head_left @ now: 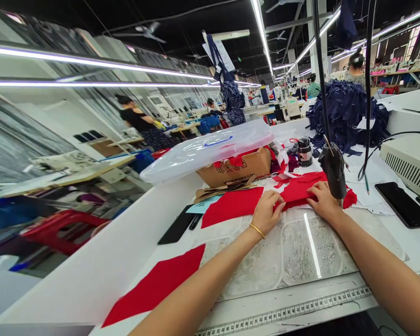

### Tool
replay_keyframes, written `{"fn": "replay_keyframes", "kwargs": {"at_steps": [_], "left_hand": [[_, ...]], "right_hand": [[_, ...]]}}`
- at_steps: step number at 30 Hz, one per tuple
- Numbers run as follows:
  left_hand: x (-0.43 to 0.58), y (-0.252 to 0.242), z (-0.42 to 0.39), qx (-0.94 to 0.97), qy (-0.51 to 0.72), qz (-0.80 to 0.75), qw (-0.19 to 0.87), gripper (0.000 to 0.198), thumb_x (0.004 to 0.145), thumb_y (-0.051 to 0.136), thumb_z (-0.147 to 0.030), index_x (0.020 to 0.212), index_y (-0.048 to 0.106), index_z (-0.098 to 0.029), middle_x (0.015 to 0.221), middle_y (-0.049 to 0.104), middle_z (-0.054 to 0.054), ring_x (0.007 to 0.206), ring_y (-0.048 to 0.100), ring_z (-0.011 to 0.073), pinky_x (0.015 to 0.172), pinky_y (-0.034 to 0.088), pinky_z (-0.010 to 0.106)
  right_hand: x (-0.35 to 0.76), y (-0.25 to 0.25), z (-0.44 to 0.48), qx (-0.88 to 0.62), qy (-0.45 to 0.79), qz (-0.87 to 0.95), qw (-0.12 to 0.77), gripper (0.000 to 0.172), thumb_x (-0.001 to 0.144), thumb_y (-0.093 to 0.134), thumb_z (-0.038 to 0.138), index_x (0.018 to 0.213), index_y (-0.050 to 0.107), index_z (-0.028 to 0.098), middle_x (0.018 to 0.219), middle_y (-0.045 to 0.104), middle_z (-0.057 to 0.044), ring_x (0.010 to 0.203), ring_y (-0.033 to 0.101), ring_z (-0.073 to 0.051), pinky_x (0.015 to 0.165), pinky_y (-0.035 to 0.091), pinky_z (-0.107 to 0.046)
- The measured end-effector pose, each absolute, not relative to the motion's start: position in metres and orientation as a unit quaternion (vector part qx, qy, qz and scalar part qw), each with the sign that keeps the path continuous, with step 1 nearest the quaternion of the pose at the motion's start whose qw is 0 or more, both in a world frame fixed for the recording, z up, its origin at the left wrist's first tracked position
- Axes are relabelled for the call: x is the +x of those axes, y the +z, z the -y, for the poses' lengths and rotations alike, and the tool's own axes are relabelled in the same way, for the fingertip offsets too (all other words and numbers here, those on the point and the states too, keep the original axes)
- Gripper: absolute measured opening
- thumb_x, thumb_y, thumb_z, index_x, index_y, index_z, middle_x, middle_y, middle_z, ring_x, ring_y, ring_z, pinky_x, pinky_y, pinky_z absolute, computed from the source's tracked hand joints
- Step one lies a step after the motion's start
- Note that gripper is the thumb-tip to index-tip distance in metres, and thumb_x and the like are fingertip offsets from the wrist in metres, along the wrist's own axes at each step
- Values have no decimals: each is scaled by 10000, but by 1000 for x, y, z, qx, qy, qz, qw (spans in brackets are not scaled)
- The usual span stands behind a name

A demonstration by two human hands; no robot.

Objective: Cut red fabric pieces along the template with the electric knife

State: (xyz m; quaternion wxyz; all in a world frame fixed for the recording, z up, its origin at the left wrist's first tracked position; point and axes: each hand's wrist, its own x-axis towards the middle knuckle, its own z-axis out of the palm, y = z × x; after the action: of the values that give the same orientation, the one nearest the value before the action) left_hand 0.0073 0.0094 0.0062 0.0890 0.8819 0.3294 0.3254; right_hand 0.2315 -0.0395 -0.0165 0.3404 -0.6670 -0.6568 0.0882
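A piece of red fabric [299,190] lies toward the back of the metal plate, its near edge between my two hands. My left hand [268,212], with a gold bracelet at the wrist, pinches the fabric's left end between thumb and fingers. At the right end, my right hand [324,200] has its fingers closed on the same edge. A black hand tool [332,168] hangs on cables just behind my right hand and partly covers the fabric. More flat red fabric [233,207] spreads left of my left hand, and another red piece [157,282] lies near the table's left side.
A cardboard box [238,168] under a clear plastic lid [210,149] stands behind the fabric. Navy strips [350,112] are heaped at the back right. A phone [406,203] and a beige machine [411,161] are on the right. A measuring tape [294,310] runs along the front edge.
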Motion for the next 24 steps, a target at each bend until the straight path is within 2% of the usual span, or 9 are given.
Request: {"fn": "replay_keyframes", "kwargs": {"at_steps": [6, 9, 12, 15, 18, 21, 24], "left_hand": [[-14, 25, 29, 885, 325, -305, 135, 143, 963, 444, -243, 837, 507, -224, 962, 655, 75, 952, 629, 214, 870, 521, 359], [-36, 41, 49, 855, 321, -336, 230, 176, 965, 465, -321, 821, 496, -225, 917, 656, 58, 921, 643, 206, 834, 532, 346], [-61, 67, 68, 783, 297, -398, 375, 294, 917, 549, -478, 775, 486, -228, 744, 573, 5, 723, 589, 172, 708, 536, 317], [-85, 91, 81, 685, 259, -445, 515, 397, 838, 629, -584, 752, 462, -235, 650, 482, -27, 589, 508, 142, 607, 522, 303], [-103, 93, 82, 611, 247, -466, 590, 444, 765, 712, -592, 736, 451, -233, 640, 439, -41, 556, 478, 128, 603, 540, 321], [-114, 65, 70, 616, 222, -502, 565, 435, 735, 732, -576, 737, 476, -225, 637, 454, -48, 560, 490, 125, 608, 540, 315], [-118, 27, 58, 711, 236, -533, 393, 369, 782, 649, -561, 739, 534, -213, 665, 537, -22, 607, 534, 148, 611, 525, 300]], "right_hand": [[233, -13, 40, -635, 145, 656, 382, 166, 813, 600, 88, 820, 731, 190, 1116, 643, -84, 1083, 579, -240, 1042, 454, -442], [233, -9, 42, -600, 198, 662, 404, 150, 816, 592, 105, 797, 721, 179, 1043, 676, -78, 1037, 605, -221, 1018, 467, -419], [234, 0, 49, -547, 288, 679, 396, 109, 823, 646, 243, 788, 713, 163, 840, 687, -54, 825, 632, -187, 812, 533, -343], [236, 13, 61, -487, 393, 692, 360, 356, 766, 715, 508, 727, 683, 155, 662, 623, -17, 625, 568, -145, 582, 472, -267], [238, 21, 69, -436, 511, 669, 317, 503, 656, 750, 645, 698, 636, 158, 670, 600, -5, 616, 531, -121, 545, 405, -236], [236, 18, 67, -463, 518, 669, 264, 480, 628, 736, 624, 700, 619, 165, 666, 590, 5, 616, 511, -119, 551, 381, -240], [234, 7, 61, -513, 464, 685, 227, 327, 627, 748, 465, 675, 615, 169, 598, 557, 26, 586, 474, -118, 542, 347, -246]]}}
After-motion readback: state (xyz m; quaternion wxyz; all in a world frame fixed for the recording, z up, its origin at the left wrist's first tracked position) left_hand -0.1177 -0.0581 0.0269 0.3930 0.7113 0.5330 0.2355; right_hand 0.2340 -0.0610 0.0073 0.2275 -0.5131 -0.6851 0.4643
